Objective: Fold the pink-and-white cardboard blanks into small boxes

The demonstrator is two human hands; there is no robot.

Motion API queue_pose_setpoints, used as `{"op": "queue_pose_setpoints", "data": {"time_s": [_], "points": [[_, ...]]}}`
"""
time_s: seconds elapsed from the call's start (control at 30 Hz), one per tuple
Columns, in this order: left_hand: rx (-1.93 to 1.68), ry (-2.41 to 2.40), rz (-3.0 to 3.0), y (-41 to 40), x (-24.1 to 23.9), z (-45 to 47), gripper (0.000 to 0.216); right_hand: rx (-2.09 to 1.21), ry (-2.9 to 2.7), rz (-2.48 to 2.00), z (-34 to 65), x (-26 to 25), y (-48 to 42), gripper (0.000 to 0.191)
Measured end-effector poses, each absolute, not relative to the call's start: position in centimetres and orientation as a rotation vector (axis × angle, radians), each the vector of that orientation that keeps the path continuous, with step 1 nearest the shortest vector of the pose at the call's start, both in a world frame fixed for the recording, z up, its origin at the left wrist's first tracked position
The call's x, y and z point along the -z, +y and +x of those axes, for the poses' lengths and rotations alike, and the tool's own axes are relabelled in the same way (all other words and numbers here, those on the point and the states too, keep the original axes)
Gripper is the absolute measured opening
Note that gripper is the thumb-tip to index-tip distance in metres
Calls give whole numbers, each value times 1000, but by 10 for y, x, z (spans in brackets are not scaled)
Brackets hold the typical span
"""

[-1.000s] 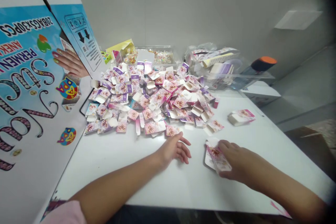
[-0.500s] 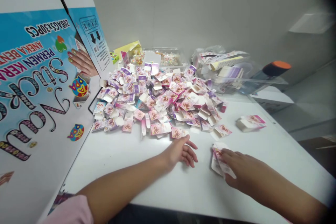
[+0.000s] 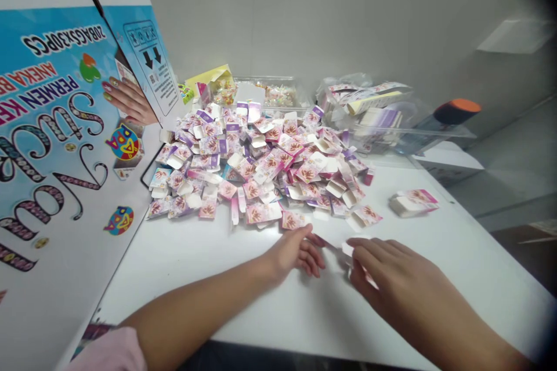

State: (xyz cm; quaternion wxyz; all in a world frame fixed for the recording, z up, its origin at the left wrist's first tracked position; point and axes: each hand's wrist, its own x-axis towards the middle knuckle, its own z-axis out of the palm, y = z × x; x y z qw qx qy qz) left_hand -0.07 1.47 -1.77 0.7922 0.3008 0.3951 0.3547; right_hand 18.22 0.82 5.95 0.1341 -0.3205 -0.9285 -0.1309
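My right hand [image 3: 387, 269] is closed on a small flattened carton [image 3: 347, 250], white and pink, and covers most of it. The carton is held on edge just above the white table, and its thin far end points toward my left hand [image 3: 298, 252]. That hand rests at the table with its fingers loosely bent and apart, its index fingertip right by the carton's end; whether they touch I cannot tell. Just beyond it spreads a large heap of small pink and purple printed cartons [image 3: 265, 168], many with open flaps. One pink carton [image 3: 295, 219] lies almost at my left thumb.
A big printed cardboard box [image 3: 87, 185] walls off the left side. On the right of the table [image 3: 209, 295] sits a little stack of flat cartons [image 3: 414, 203]. Behind the heap stand a clear tray of small candies [image 3: 278, 94] and a clear bin [image 3: 374, 122] with an orange-ended bottle [image 3: 452, 113].
My right hand has lifted the flat carton off the table, turned it on edge and brought it left toward my left hand. The left hand has hardly moved.
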Motion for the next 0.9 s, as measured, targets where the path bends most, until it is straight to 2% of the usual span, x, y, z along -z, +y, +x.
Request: {"op": "queue_pose_setpoints", "data": {"time_s": [0.27, 0.9], "points": [[-791, 847, 591, 15, 13, 0, 52, 262, -2729, -689, 156, -35, -4, 25], [-809, 879, 567, 14, 12, 1, 49, 296, -2807, -684, 154, -33, -7, 23]]}}
